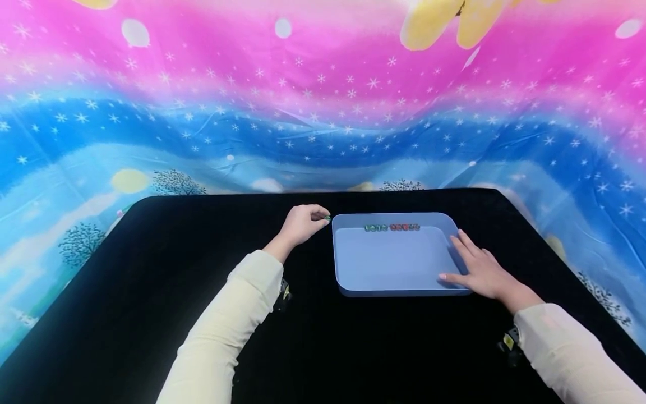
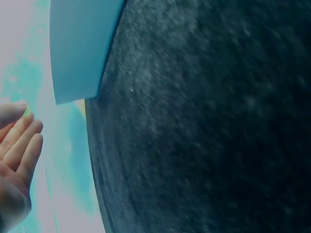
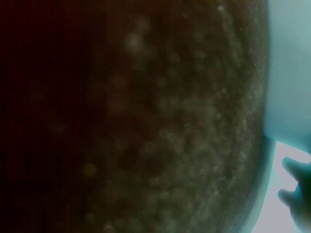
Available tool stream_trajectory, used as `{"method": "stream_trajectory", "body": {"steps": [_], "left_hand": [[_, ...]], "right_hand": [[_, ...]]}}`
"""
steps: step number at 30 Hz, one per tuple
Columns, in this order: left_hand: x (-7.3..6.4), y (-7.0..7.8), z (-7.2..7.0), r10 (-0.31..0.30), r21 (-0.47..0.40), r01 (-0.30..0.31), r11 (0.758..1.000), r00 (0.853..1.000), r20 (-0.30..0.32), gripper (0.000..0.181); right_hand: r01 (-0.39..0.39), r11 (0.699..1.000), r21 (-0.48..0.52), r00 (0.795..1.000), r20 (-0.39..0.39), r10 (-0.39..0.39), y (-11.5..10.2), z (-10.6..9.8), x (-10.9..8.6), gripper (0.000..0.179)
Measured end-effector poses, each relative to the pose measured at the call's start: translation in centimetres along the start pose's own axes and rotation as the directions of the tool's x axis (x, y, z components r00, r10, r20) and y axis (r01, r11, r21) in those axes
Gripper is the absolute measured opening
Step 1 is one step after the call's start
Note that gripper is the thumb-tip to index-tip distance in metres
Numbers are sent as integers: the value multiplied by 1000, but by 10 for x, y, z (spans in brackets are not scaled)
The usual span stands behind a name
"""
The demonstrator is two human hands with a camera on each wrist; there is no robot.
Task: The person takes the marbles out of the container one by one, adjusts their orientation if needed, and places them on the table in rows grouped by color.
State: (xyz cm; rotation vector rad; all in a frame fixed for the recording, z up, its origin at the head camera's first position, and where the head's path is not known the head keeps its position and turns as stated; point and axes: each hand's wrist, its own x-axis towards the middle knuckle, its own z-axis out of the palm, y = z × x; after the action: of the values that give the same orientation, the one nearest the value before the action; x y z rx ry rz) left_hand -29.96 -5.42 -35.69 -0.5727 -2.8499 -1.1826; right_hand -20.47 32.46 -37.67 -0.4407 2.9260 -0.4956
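Note:
Just beyond the left rim of a blue-grey rectangular tray [image 1: 386, 264], my left hand [image 1: 301, 223] pinches a small shiny green piece [image 1: 327, 218] between thumb and fingertips. The left wrist view shows this hand [image 2: 17, 160] at its left edge, with a bit of green at the fingertips. On the tray's right side, my right hand [image 1: 481, 270] rests with fingers spread over the wall and thumb toward the inside. Along the far inner side of the tray runs a row of small pieces, green ones [image 1: 375, 228] at left and red ones [image 1: 401, 227] at right.
A black cloth [image 1: 166, 292] covers the table under the tray. Behind it hangs a pink and blue patterned curtain [image 1: 323, 101]. The tray's wall [image 2: 80, 53] fills the upper left of the left wrist view.

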Motion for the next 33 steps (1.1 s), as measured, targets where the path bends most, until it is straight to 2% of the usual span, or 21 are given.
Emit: {"method": "stream_trajectory", "body": {"steps": [8,15,28,33], "left_hand": [[-4,-14,0,-44,-4,44,999,998,49,20],[-7,-22,-3,-63,6,63,998,997,46,19],[-9,-33,-4,-105,60,100,993,991,87,17],[-8,-36,-3,-104,108,93,990,990,94,16]], "right_hand": [[-4,1000,12,1000,-5,4,-1,-1,-2,93],[-8,1000,9,1000,-10,8,-1,0,-2,94],[-9,1000,10,1000,-4,9,0,1,1,94],[-4,1000,9,1000,-1,4,1,1,2,94]]}}
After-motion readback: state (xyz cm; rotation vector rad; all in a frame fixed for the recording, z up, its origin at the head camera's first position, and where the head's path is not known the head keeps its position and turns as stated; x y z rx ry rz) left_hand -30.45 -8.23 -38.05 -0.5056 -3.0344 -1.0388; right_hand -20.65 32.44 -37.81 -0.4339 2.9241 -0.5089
